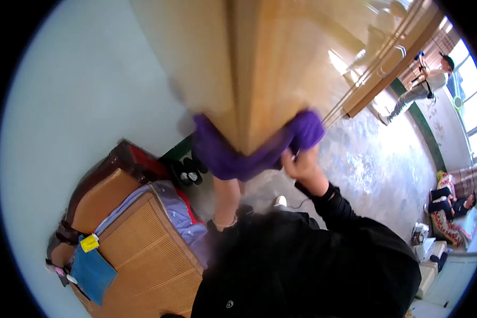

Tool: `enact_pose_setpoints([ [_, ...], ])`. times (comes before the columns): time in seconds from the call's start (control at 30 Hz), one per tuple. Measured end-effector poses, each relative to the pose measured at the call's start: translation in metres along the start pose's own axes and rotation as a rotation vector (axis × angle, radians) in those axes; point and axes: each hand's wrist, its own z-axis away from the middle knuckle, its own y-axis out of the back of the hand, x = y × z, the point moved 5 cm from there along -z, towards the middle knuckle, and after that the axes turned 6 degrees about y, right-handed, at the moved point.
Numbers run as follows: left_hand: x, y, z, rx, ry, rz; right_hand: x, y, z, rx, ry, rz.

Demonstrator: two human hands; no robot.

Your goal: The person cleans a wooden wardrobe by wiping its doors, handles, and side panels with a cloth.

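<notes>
A purple cloth (238,165) is stretched around the lower corner of a tall light-wood cabinet (196,58). My right hand (303,164) grips a bunched end of it on the cabinet's right face, slightly blurred by motion. At the cloth's other end, my left hand (228,184) reaches up under the fabric by the left face. The cloth covers most of its fingers, but it appears to hold that end.
At lower left stands a bed or couch with a woven mat (143,238), a lilac cloth (183,214) and a blue cloth (93,270). Dark shoes (191,172) lie by the wall. One person (432,82) stands near the window; another (450,204) reclines at far right.
</notes>
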Motion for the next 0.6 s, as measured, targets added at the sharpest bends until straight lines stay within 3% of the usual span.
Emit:
enact_pose_setpoints([
  [0.07, 0.056, -0.003, -0.006, -0.036, -0.066, -0.040, 0.009, 0.029, -0.036, 0.179, -0.114, -0.044],
  [0.13, 0.122, -0.020, -0.008, -0.151, -0.546, -0.379, 0.023, 0.045, -0.060, 0.319, -0.162, -0.145],
  [0.17, 0.126, -0.033, -0.009, -0.170, -0.555, -0.385, 0.029, 0.047, -0.067, 0.385, -0.156, -0.161],
  [0.23, 0.122, -0.045, -0.017, 0.111, -0.297, -0.297, 0.036, 0.038, -0.063, 0.490, -0.157, -0.019],
  [0.27, 0.108, -0.047, -0.015, 0.157, -0.428, -0.505, 0.039, 0.030, -0.054, 0.465, -0.114, 0.019],
  [0.3, 0.086, -0.049, -0.015, 0.147, -0.444, -0.509, 0.041, 0.021, -0.045, 0.441, -0.070, 0.058],
  [0.37, 0.065, -0.052, -0.002, 0.473, -0.753, -0.821, 0.050, 0.002, -0.016, 0.376, -0.146, 0.081],
  [0.4, 0.055, -0.054, 0.005, 0.509, -0.779, -0.874, 0.053, -0.007, -0.001, 0.350, -0.136, 0.034],
  [0.47, 0.036, -0.058, 0.013, 0.398, -0.699, -0.854, 0.062, -0.029, 0.037, 0.324, -0.135, -0.011],
  [0.53, 0.023, -0.061, 0.018, 0.316, -0.632, -0.832, 0.075, -0.063, 0.082, 0.068, -0.268, -0.023],
  [0.6, 0.012, -0.065, 0.017, 0.258, -0.577, -0.807, 0.078, -0.073, 0.110, 0.019, -0.280, -0.075],
])
